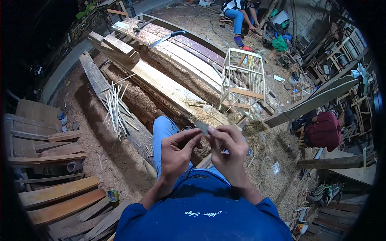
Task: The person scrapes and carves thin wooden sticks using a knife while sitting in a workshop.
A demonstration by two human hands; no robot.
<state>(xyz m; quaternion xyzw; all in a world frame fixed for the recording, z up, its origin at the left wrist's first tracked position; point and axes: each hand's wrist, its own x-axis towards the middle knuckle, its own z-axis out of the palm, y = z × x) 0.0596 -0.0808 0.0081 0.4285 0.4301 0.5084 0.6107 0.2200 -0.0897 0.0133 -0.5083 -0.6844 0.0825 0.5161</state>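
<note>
My right hand [229, 150] pinches a small flat grey piece [203, 127] between thumb and fingers, in front of my body. Fingers closed together, my left hand [177, 152] meets the piece at its lower left side; I cannot tell whether it grips the piece or something thin hidden behind it. Just beyond both hands is the near end of a long wooden plank [173, 88], with shavings and straw-like bits on it. A bundle of thin pale sticks [116, 106] lies on a weathered board [94, 74] to the left.
A handsaw [165, 39] and a dark tool [142, 26] rest on the far boards. Right of the plank stands a slatted wooden frame [245, 94]. One person [237, 18] sits at the back; another in maroon [323, 130] is at right. Planks [60, 197] lie lower left.
</note>
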